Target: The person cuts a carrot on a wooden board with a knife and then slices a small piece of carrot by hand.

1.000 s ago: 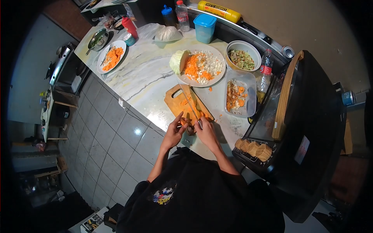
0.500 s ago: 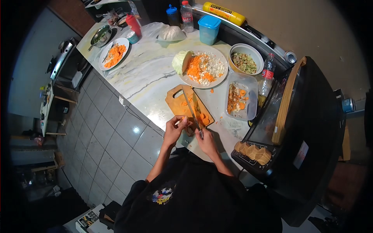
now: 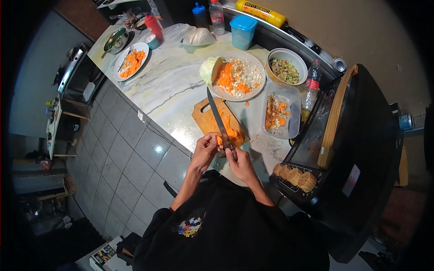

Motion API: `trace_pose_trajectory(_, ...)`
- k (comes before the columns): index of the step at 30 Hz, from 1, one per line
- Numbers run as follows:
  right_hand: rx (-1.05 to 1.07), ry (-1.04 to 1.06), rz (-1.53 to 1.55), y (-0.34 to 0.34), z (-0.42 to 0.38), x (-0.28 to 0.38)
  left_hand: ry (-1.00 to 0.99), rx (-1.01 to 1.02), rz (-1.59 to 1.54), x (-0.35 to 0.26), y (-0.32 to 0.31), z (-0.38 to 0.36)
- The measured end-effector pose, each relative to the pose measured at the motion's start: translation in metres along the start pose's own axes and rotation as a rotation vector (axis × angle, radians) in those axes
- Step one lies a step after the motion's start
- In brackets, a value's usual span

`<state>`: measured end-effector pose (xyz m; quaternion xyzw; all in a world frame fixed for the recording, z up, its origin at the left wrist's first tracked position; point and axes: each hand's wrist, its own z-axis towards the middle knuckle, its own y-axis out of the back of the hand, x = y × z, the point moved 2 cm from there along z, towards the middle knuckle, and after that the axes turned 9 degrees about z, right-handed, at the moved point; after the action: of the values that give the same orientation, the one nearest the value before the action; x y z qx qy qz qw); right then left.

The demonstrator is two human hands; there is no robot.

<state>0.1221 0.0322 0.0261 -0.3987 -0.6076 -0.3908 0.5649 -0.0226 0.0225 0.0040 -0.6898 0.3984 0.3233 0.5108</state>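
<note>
- Marble-patterned counter point(image 3: 169, 90), grey tiled floor point(image 3: 135, 174).
- Carrot piece point(image 3: 219, 140): at the wooden board point(image 3: 203, 118)'s near end, pinched by the left hand point(image 3: 205, 148).
- Knife point(image 3: 216, 114): gripped by the right hand point(image 3: 242, 164), blade toward 11 o'clock.
- From the carrot piece, plate point(image 3: 254, 92) just past 12 o'clock, clear tub point(image 3: 294, 128) at 2.

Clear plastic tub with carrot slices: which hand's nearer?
Right. The right hand, holding the knife, is lower and to the left of the tub in the picture; the left hand, holding a carrot piece, is farther left.
</note>
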Motion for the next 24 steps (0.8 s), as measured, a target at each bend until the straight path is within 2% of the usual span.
trace_pose_trajectory(4,-0.014,0.048,0.021,-0.001,0.002,0.018,-0.073,0.058,-0.073,-0.02,-0.015,-0.004)
trace_pose_trajectory(7,0.037,0.07,-0.013,-0.001,0.001,0.032,-0.073,0.036,-0.093,-0.028,-0.02,-0.008)
trace_pose_trajectory(15,-0.033,0.209,-0.025,-0.004,-0.003,0.061,-0.057,-0.044,-0.1,-0.045,-0.043,-0.017)
trace_pose_trajectory(19,-0.006,0.177,-0.09,-0.003,-0.007,0.067,-0.104,-0.045,-0.108,-0.053,-0.052,-0.02)
trace_pose_trajectory(21,-0.035,0.243,-0.089,-0.004,-0.008,0.069,-0.153,0.06,-0.145,-0.057,-0.053,-0.021)
trace_pose_trajectory(24,-0.034,0.27,-0.081,-0.004,-0.009,0.075,-0.165,0.067,-0.175,-0.062,-0.057,-0.025)
